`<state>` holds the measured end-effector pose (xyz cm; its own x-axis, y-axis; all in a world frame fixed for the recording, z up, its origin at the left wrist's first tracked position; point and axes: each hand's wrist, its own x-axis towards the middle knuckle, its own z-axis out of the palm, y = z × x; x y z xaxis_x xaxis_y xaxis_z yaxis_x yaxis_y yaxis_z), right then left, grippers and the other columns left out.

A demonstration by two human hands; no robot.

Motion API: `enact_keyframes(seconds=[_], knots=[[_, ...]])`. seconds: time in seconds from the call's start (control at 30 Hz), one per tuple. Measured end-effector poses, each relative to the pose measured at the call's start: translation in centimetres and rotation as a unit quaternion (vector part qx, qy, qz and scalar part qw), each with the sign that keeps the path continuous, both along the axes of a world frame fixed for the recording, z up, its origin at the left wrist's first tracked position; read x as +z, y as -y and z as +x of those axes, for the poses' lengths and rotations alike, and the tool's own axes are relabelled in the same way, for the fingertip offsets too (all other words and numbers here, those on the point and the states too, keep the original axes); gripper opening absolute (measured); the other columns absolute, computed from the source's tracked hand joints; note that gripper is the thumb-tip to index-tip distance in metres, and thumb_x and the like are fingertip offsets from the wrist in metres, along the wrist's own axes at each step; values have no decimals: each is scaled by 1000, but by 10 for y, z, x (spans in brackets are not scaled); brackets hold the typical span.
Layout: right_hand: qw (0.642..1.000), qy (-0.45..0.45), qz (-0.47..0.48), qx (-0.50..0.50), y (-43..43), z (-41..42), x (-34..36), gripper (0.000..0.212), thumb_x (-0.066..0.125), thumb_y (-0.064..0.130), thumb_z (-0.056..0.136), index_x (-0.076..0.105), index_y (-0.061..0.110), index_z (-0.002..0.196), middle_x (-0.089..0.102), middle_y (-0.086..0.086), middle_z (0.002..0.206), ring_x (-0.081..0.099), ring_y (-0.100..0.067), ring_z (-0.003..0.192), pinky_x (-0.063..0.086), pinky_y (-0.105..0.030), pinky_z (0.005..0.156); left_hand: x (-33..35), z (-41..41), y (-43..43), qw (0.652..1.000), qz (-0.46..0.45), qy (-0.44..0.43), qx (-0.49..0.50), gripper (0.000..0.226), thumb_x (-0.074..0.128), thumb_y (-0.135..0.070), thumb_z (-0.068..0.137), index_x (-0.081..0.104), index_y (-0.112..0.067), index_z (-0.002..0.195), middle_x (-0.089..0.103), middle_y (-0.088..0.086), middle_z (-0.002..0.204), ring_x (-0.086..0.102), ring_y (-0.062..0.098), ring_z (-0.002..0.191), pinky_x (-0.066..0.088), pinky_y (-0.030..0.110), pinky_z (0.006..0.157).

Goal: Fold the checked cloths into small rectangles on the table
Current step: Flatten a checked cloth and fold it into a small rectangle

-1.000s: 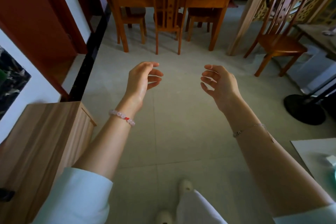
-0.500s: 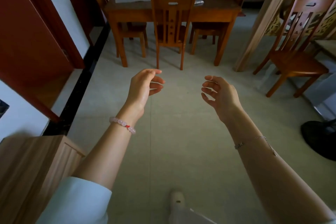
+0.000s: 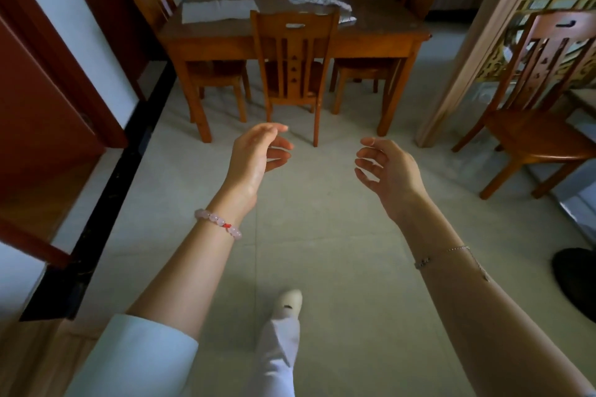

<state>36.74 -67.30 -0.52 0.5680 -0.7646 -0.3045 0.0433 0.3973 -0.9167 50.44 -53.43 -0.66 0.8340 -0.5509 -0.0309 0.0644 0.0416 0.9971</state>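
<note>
Ahead | flat cloth (image 3: 219,10) long axis left-right | crumpled cloth (image 3: 317,0) right of it

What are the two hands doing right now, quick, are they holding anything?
Left hand: open, fingers loosely curled, holding nothing, up in the air.
Right hand: open, fingers loosely curled, holding nothing, up in the air.

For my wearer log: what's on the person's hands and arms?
The left hand and right hand are ungloved. The left wrist has a bracelet of pale pink beads with one red piece; the right wrist has a thin silver chain. A pale bluish sleeve ends near the left elbow.
</note>
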Motion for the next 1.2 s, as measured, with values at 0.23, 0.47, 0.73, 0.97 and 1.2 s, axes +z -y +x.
enact_keyframes(seconds=[0.23, 0.47, 0.73, 0.97, 1.2], knots=[[999, -2, -13, -41, 73, 91, 2, 21, 46, 15, 94, 64, 14, 83, 63, 2, 65, 60, -14, 69, 49, -30, 77, 0, 101, 92, 998, -19, -1, -57, 24, 43, -16, 98, 64, -19, 87, 66, -7, 64, 62, 8, 62, 51, 23, 65], [995, 14, -11, -102, 151, 158, 10, 18, 49, 15, 93, 64, 14, 84, 62, 1, 67, 60, -14, 69, 50, -31, 78, 16, 176, 202, 991, -38, 2, -131, 25, 42, -13, 98, 64, -16, 86, 66, -7, 61, 61, 5, 58, 50, 21, 61], [987, 21, 7, -160, 248, 198, 1, 14, 52, 14, 91, 64, 14, 83, 60, 0, 69, 59, -14, 70, 49, -32, 82, -2, 227, 306, 983, -24, -6, -180, 27, 41, -13, 98, 65, -18, 87, 66, -4, 67, 62, 9, 65, 51, 28, 70], [987, 22, 1, -160, 378, 248, -10, 13, 53, 14, 89, 64, 16, 82, 60, 2, 65, 57, -14, 69, 48, -30, 76, -10, 282, 430, 984, -21, 13, -177, 26, 41, -14, 98, 65, -17, 89, 67, -4, 67, 63, 10, 67, 53, 26, 69], [992, 27, -1, -124, 532, 312, -5, 15, 51, 17, 92, 64, 13, 88, 65, 1, 72, 62, -14, 72, 49, -32, 79, 9, 341, 580, 986, -35, 17, -159, 24, 42, -18, 99, 65, -13, 94, 67, 0, 73, 64, 12, 68, 52, 26, 68]])
